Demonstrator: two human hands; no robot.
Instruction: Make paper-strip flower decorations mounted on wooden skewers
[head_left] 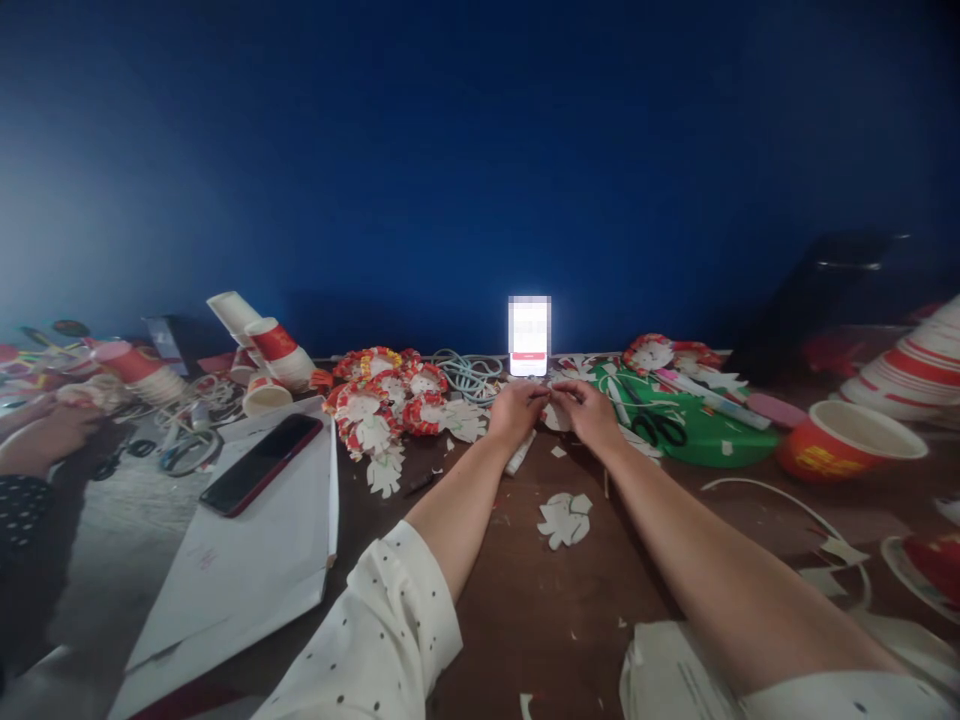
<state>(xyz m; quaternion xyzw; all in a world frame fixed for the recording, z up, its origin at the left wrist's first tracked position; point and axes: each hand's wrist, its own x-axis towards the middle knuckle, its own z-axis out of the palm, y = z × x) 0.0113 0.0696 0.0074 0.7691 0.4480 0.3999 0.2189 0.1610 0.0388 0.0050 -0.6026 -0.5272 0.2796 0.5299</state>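
Note:
Both of my hands are close together over the far middle of the brown table (547, 620). The fingers of my left hand (516, 412) are closed in a pinch, facing my right hand (594, 415), whose thumb and fingers are also pinched. Whatever lies between the fingertips is too small to make out. A white paper piece (555, 418) lies just below the fingertips. Nearer to me rests a white cut-paper shape with lobed edges (564, 520). Behind the hands stands an upright phone (529, 340) with a lit screen.
Left are red-and-white paper crafts (390, 395), a dark phone (262, 465) on a white board (292, 535), and paper cups (277, 350). At right lie black-handled scissors (664, 430), a green sheet (724, 445) and a red bowl (847, 440). Another person's hand (52, 435) is far left.

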